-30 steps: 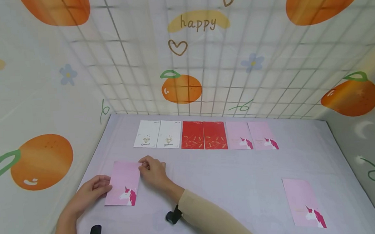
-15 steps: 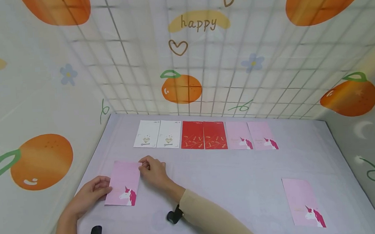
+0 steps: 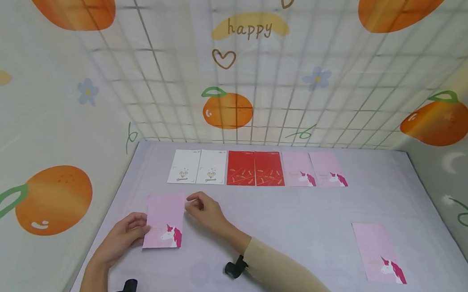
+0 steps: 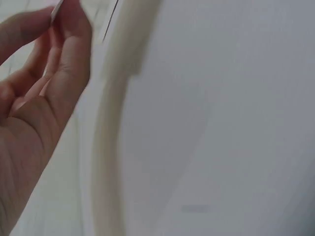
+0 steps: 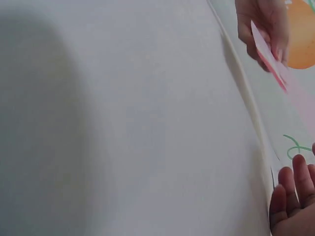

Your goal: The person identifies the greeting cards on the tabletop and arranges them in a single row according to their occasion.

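In the head view, my left hand (image 3: 123,237) pinches the left edge of a pink card (image 3: 163,213) with a white-and-magenta unicorn at its lower right corner. The card looks slightly lifted, with a thin shadow under its bottom edge. My right hand (image 3: 210,214) is beside the card's upper right edge, index finger and thumb spread a little apart at the edge. Left wrist view: the card's thin edge (image 4: 57,10) is between thumb and fingers. Right wrist view: the pink card (image 5: 273,61) is in the left hand, with my right hand's relaxed fingers (image 5: 298,179) below it.
Along the back lie two white cards (image 3: 197,166), two red cards (image 3: 254,168) and two pink unicorn cards (image 3: 312,168). Another pink unicorn card (image 3: 377,251) lies at the front right. A pale cloth covers the table (image 3: 287,232); printed curtains (image 3: 228,110) surround it.
Both hands and the pink card have shifted right and slightly away from me. The right hand's fingertips, formerly pinching the card's corner, have come off it. The other cards stay in place.
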{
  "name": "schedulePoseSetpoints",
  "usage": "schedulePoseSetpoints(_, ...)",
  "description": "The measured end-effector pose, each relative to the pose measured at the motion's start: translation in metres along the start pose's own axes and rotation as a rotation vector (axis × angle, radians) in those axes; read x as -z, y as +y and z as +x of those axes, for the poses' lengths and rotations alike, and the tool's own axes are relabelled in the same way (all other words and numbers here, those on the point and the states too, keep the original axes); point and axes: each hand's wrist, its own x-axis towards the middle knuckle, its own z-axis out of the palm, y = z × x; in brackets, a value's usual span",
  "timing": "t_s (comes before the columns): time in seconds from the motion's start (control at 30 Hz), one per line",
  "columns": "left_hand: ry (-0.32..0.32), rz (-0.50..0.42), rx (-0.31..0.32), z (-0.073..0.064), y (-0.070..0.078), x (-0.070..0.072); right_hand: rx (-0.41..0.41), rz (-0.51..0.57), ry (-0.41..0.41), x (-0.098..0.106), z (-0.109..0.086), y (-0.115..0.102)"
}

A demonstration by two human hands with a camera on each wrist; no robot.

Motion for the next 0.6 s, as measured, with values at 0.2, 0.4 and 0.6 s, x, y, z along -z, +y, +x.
schedulePoseSetpoints(0.2,0.032,-0.102,-0.002,0.019,0.006,-0.039,-0.056,0.078,0.006,0.023,-0.017,0.001)
schedulePoseSetpoints(0.4,0.08,-0.178,0.035,0.033,0.015,-0.08,-0.06,0.11,0.026,0.051,-0.033,0.007)
schedulePoseSetpoints(0.6,0.121,-0.245,0.076,0.041,0.022,-0.119,-0.064,0.077,0.049,0.077,-0.05,0.012)
